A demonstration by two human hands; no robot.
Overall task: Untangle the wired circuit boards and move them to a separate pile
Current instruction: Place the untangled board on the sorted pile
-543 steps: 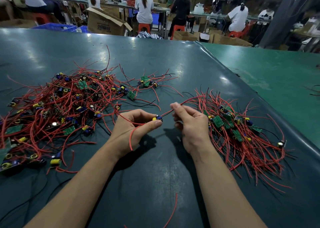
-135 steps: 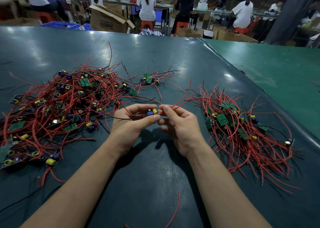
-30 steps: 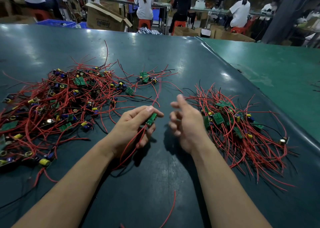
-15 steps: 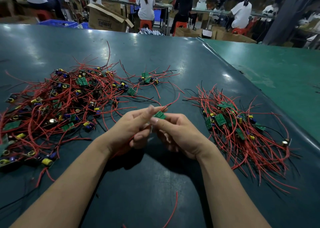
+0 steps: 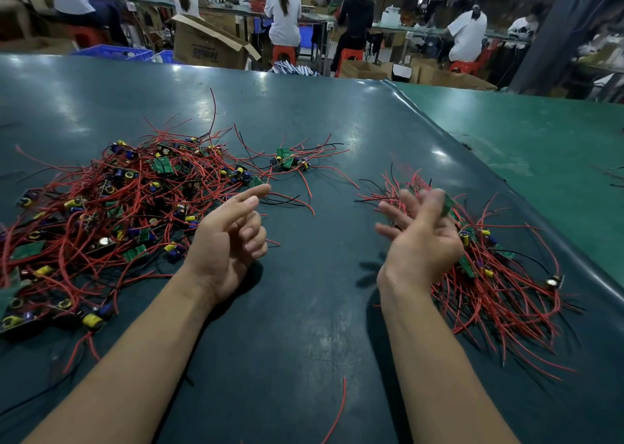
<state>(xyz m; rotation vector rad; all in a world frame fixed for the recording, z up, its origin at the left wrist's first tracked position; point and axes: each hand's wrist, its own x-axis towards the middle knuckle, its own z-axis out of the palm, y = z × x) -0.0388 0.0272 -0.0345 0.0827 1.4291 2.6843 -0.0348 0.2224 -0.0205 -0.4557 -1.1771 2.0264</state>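
Observation:
A big tangle of red-wired green circuit boards point(image 5: 111, 214) covers the left of the dark table mat point(image 5: 304, 325). The separate pile of boards point(image 5: 499, 281) lies at the right. My left hand point(image 5: 226, 241) hovers beside the tangle, index finger out and the others loosely curled, holding nothing. My right hand point(image 5: 418, 241) is over the left edge of the right pile with its fingers spread, blurred by motion. One green board point(image 5: 448, 204), also blurred, is just beyond its thumb tip, over that pile.
A small cluster of boards point(image 5: 287, 161) lies apart behind the hands. A loose red wire point(image 5: 337, 410) lies near the front edge. A lighter green mat point(image 5: 540, 146) adjoins on the right. A cardboard box point(image 5: 209, 47) and seated people are beyond the table.
Both hands pinched one green board together at the centre; now they have parted. The right hand swung right over the separate pile with the board at its fingertips, and the left hand is empty.

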